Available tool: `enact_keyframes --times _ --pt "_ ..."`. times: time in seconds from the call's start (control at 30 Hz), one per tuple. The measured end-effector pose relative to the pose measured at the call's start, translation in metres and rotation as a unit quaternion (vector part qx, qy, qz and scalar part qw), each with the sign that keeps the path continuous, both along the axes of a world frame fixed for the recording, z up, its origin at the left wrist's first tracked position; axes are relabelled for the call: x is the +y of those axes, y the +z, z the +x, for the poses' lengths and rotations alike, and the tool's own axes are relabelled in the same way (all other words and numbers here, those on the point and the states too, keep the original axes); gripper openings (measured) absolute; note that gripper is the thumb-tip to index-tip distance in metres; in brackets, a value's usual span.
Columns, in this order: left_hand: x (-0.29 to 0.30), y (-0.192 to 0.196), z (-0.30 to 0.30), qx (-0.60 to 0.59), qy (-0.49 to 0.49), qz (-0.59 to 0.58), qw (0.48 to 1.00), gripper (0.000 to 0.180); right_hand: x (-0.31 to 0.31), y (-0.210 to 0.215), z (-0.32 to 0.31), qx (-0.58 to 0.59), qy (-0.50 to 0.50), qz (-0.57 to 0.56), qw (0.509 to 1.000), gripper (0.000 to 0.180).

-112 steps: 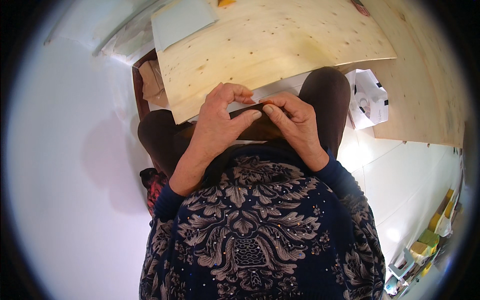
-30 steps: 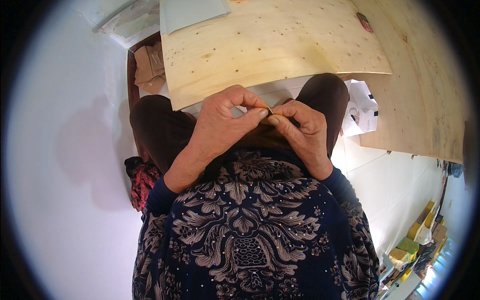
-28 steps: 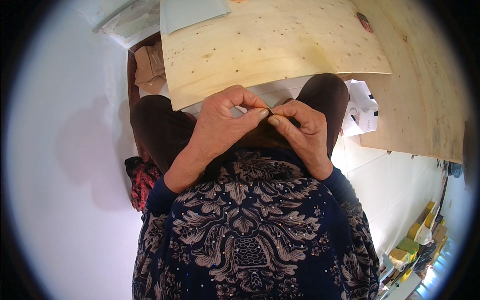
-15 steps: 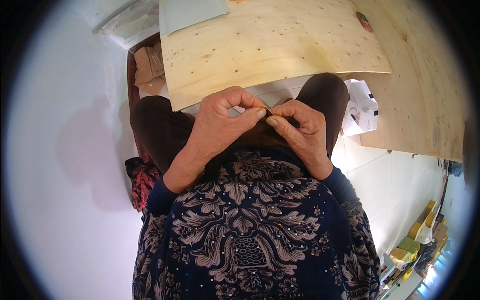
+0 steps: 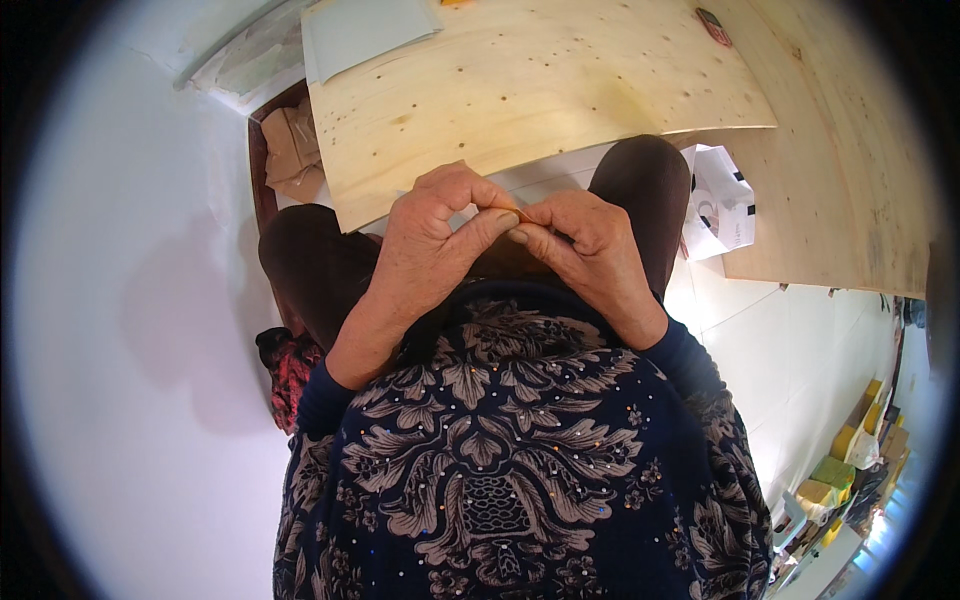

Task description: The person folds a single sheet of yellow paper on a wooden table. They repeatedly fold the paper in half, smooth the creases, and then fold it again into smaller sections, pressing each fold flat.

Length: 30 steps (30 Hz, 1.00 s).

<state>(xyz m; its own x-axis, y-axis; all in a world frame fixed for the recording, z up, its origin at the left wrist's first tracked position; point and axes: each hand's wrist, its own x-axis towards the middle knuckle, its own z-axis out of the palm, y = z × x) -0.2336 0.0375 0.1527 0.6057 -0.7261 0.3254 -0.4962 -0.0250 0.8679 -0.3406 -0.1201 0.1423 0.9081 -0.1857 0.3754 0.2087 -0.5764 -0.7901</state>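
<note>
Above my lap, my left hand [image 5: 432, 238] and my right hand [image 5: 592, 245] meet with thumbs and forefingers pinched together. Between the fingertips is a small thin orange-brown piece [image 5: 522, 214], mostly covered by the fingers, so its kind is not clear. Both hands are closed on it, the thumb tips nearly touching. The wooden table [image 5: 480, 110] has its near edge just beyond my knuckles.
Grey sheets [image 5: 370, 38] lie at the table's far left, a small red and dark device [image 5: 713, 27] at its far right. A white bag [image 5: 718, 205] stands right of my knee. Brown paper [image 5: 290, 150] sits left of the table; assorted boxes [image 5: 830, 480] are at lower right.
My right hand has shifted left, bringing the fingertips closer together. Less of the small piece shows now. The whole view has tilted slightly.
</note>
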Motion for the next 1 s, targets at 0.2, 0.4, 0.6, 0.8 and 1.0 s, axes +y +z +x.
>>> enact_keyframes --times 0.2,0.4,0.6,0.8,1.0 --pt "0.009 0.005 0.007 0.086 0.055 -0.023 0.994 0.006 -0.001 -0.001 -0.004 0.059 0.003 0.043 0.997 0.014" --pt "0.019 0.010 0.014 0.139 0.097 -0.039 0.985 0.006 -0.001 -0.003 -0.004 0.053 0.013 0.084 0.995 0.015" --pt "0.026 0.010 0.020 0.188 0.119 -0.083 0.971 0.008 -0.001 -0.004 -0.006 0.067 0.026 0.162 0.984 0.016" --pt "0.028 0.005 0.023 0.266 0.110 -0.109 0.952 0.010 -0.002 -0.007 -0.005 0.062 0.037 0.217 0.974 0.018" --pt "0.028 0.002 0.027 0.277 0.133 -0.094 0.947 0.010 -0.007 -0.012 -0.005 0.067 0.056 0.300 0.950 0.018"
